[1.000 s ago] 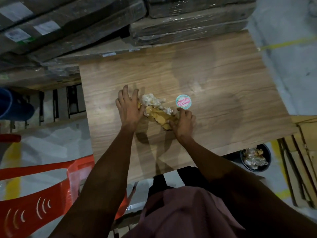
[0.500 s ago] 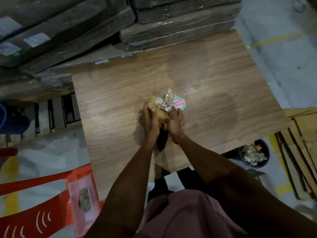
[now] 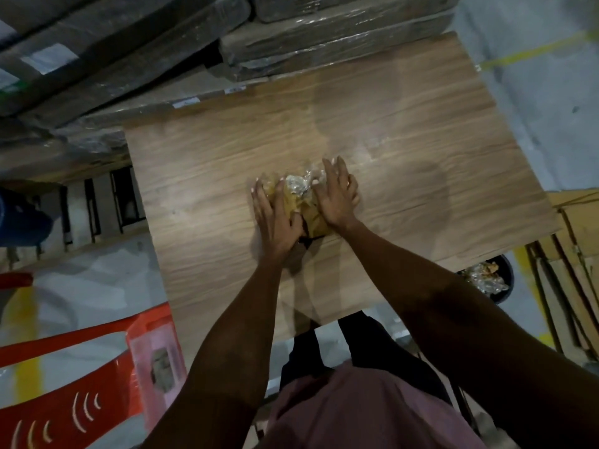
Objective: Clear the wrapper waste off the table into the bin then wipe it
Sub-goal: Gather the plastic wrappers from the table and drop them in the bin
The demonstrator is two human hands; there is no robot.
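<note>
Cupping wrapper pile [image 3: 299,202] between hands, left [image 3: 275,222] and right [image 3: 337,199]; round sticker now hidden under right.

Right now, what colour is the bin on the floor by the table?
Black, in the head view: the bin has a dark rim and already holds crumpled shiny wrappers.
</note>
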